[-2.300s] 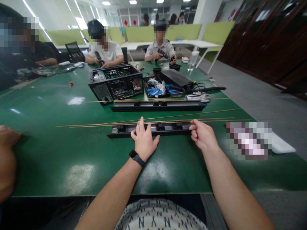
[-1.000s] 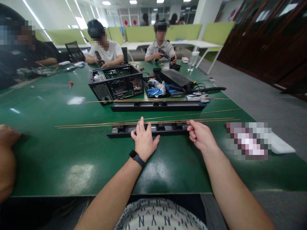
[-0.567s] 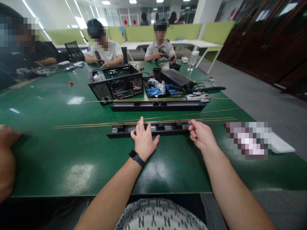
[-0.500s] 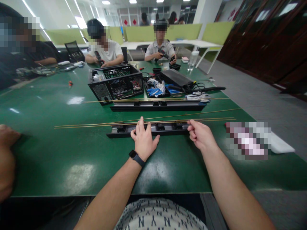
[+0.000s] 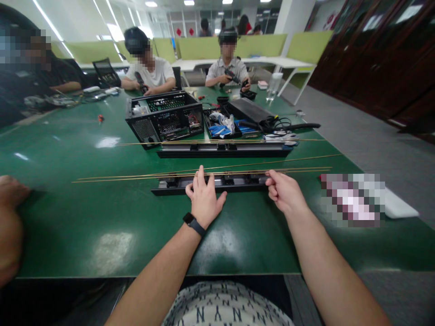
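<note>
My left hand (image 5: 206, 197) rests with spread fingers over the middle of a long black channel-shaped rail (image 5: 238, 190). Several thin golden rods (image 5: 115, 179) run lengthwise along the rail's far side and stick out well past both ends; one slants away to the right. At the rail's right end my right hand (image 5: 285, 192) is closed, thumb and forefinger pinched at a golden rod. Its other fingers are curled in. Dark blocks sit inside the rail, partly hidden by my left hand.
A second black rail (image 5: 220, 154) with golden rods lies just beyond. Behind it stand an open computer case (image 5: 163, 120) and a tray with gloves (image 5: 222, 127). A white object (image 5: 401, 203) lies at right. Co-workers sit across the table; another person's arm (image 5: 10, 226) is at left.
One golden rod along the near rail has slid slightly to the left. Both my hands stay in nearly the same place and pose.
</note>
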Action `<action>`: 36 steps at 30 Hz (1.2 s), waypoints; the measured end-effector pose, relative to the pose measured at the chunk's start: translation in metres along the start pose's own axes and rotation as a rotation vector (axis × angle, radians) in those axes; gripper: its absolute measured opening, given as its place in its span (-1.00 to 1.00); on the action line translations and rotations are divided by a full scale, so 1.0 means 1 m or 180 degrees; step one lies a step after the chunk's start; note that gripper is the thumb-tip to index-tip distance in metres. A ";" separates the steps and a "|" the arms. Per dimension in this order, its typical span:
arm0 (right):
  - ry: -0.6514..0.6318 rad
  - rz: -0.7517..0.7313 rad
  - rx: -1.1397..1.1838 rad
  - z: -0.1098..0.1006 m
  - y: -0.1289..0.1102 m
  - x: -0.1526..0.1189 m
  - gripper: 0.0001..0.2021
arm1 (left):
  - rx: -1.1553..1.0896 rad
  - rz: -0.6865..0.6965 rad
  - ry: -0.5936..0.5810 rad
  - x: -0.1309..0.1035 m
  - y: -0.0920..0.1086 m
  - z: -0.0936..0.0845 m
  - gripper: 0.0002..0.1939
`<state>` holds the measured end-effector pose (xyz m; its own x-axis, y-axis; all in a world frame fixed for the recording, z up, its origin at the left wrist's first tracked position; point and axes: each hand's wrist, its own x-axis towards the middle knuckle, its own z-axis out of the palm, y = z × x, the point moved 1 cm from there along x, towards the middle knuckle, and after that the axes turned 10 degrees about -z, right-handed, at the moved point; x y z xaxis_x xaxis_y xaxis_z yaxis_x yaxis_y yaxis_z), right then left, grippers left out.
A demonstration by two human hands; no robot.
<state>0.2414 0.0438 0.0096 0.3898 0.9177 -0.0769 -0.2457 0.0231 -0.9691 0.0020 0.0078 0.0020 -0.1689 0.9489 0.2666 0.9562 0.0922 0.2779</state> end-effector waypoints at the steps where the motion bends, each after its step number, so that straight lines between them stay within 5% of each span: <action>1: -0.0037 0.0020 -0.0011 0.001 0.000 0.000 -0.78 | 0.0009 -0.0003 0.0003 0.000 0.000 0.000 -0.29; 9: 0.0301 -0.0012 -0.0016 -0.003 -0.002 0.002 -0.83 | 0.0046 -0.0014 -0.0007 0.000 -0.001 0.000 -0.30; 18: -0.0050 0.0037 -0.0050 0.001 0.000 0.000 -0.76 | 0.0020 -0.0013 -0.0013 0.000 0.000 0.001 -0.30; 26: 0.0349 -0.0002 -0.0034 -0.001 -0.002 0.002 -0.83 | -0.0011 -0.0015 -0.0010 0.000 -0.001 0.001 -0.30; 36: 0.0088 0.0025 -0.0088 -0.001 -0.001 0.001 -0.78 | 0.0014 -0.0014 0.0006 0.000 0.000 0.002 -0.30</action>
<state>0.2427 0.0443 0.0100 0.4125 0.9065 -0.0906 -0.2243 0.0047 -0.9745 0.0020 0.0082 0.0004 -0.1736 0.9479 0.2672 0.9565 0.0977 0.2749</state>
